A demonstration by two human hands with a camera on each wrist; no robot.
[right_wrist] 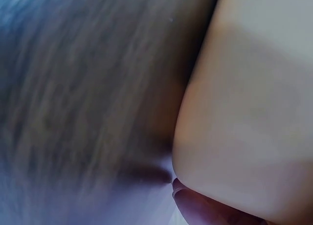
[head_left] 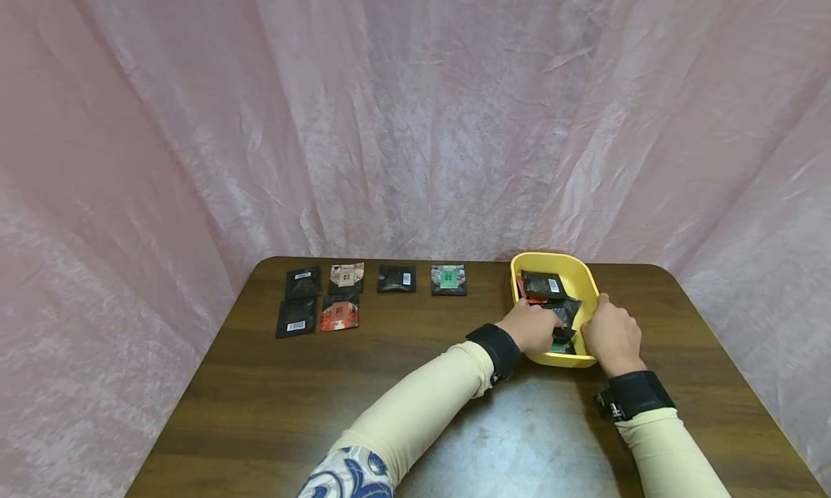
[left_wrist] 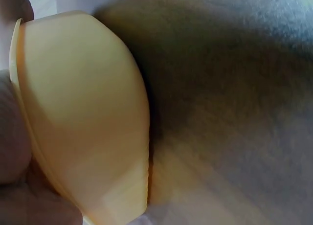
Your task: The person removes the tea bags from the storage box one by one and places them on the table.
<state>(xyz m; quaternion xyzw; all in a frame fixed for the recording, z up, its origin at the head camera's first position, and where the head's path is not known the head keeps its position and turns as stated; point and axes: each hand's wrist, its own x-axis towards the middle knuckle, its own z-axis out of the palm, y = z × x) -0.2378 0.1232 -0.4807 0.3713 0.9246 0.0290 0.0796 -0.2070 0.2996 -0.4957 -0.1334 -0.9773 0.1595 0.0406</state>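
A yellow plastic basket stands at the table's back right, with several small packets in it, mostly black, some with red or green. My left hand lies over the basket's near-left rim, a finger reaching inside among the packets. Whether those fingertips pinch a packet is hidden. On the opposite side my right hand grips the right rim. The left wrist view shows the basket's outer wall below the left hand's fingers. Close up in the right wrist view is the basket's wall, a fingertip beneath it.
Left of the basket, flat packets lie in rows on the wooden table: a green-label packet, a black packet, a beige-label packet, a red packet and two black packets farthest left. A pink curtain hangs behind.
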